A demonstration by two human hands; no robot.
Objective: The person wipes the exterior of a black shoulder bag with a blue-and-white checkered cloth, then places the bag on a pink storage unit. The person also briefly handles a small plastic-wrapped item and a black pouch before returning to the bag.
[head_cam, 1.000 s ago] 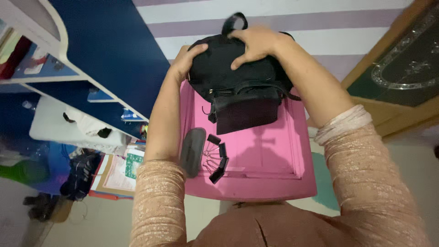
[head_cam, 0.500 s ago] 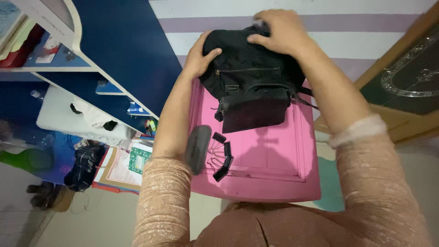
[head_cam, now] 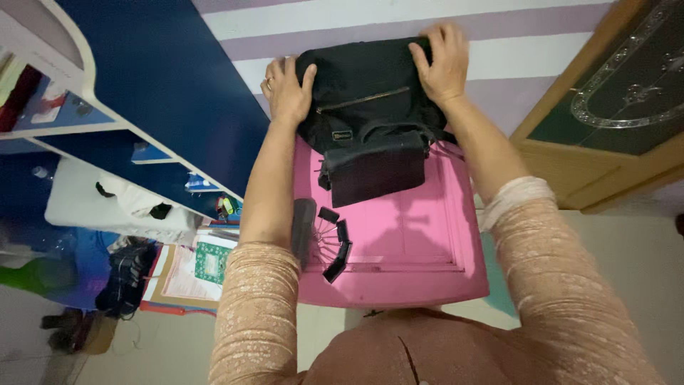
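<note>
A black backpack point(head_cam: 370, 107) stands at the far edge of a pink table point(head_cam: 413, 242), leaning against the striped wall. My left hand point(head_cam: 286, 89) grips its left side and my right hand point(head_cam: 443, 60) holds its top right corner. Its front pocket flap hangs over the tabletop. A dark grey case point(head_cam: 303, 228) and several black binder clips point(head_cam: 335, 246) lie on the near left part of the table, beside my left forearm.
A blue and white shelf unit point(head_cam: 121, 107) stands to the left, with books, papers and clutter point(head_cam: 189, 267) on the floor below it. A wooden door frame point(head_cam: 605, 121) is at the right.
Both hands have shifted outward to the backpack's sides and pushed it upright against the wall; the right hand moved from the top handle to the right corner.
</note>
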